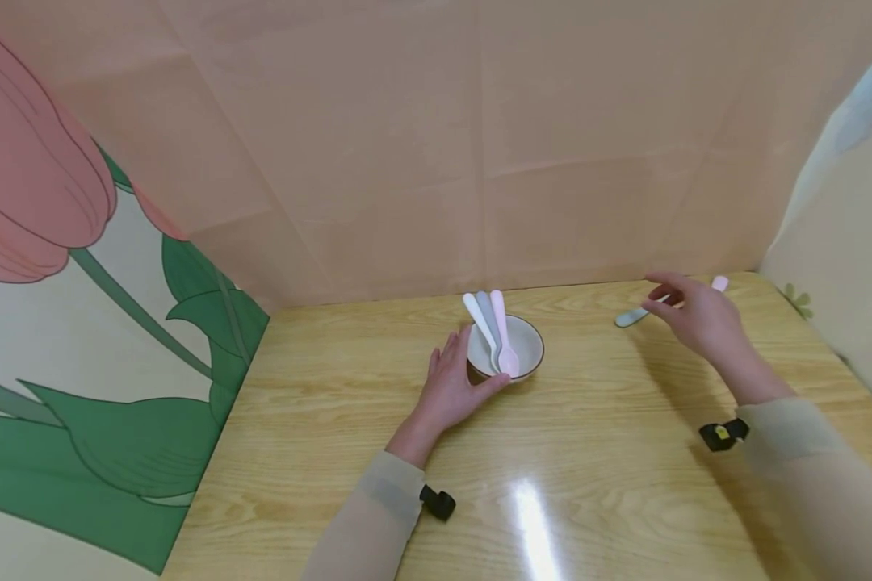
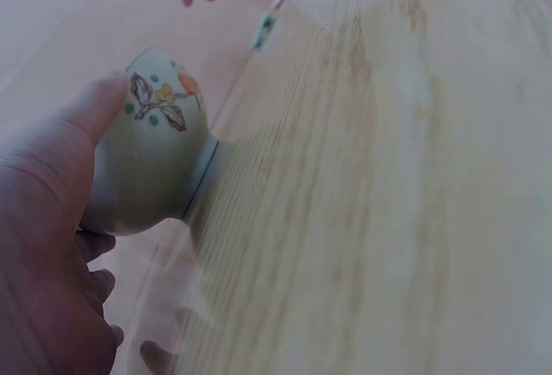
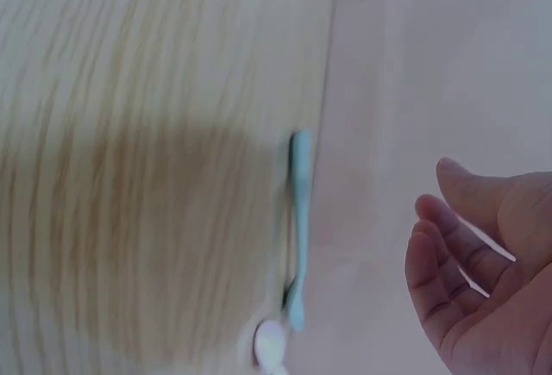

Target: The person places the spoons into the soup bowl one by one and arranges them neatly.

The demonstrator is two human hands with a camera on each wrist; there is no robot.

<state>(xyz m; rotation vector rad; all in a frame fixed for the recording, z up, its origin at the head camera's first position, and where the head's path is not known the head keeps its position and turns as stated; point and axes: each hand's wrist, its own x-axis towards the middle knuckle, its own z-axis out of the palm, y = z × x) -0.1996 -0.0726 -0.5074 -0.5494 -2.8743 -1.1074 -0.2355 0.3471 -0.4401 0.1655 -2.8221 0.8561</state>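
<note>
A small white bowl (image 1: 529, 345) with a dark rim holds a white spoon (image 1: 480, 315), a grey spoon (image 1: 486, 306) and a pink spoon (image 1: 508, 359), their handles leaning over the far rim. My left hand (image 1: 450, 391) holds the bowl, thumb at the near rim and fingers round its left side. Painted leaves and berries decorate the bowl's outside in the left wrist view. Over on the right, my right hand (image 1: 701, 319) hovers above a pale teal spoon (image 3: 301, 185) on the table. Its fingers are loosely bent and nothing is between them. Another pale pink spoon (image 3: 270, 345) lies by the teal one.
The wooden table (image 1: 320, 420) meets a plain pinkish backdrop (image 1: 378, 186) just behind the bowl and loose spoons. A tulip-printed panel (image 1: 145, 387) borders the left side, and a pale panel (image 1: 843, 242) stands at the right.
</note>
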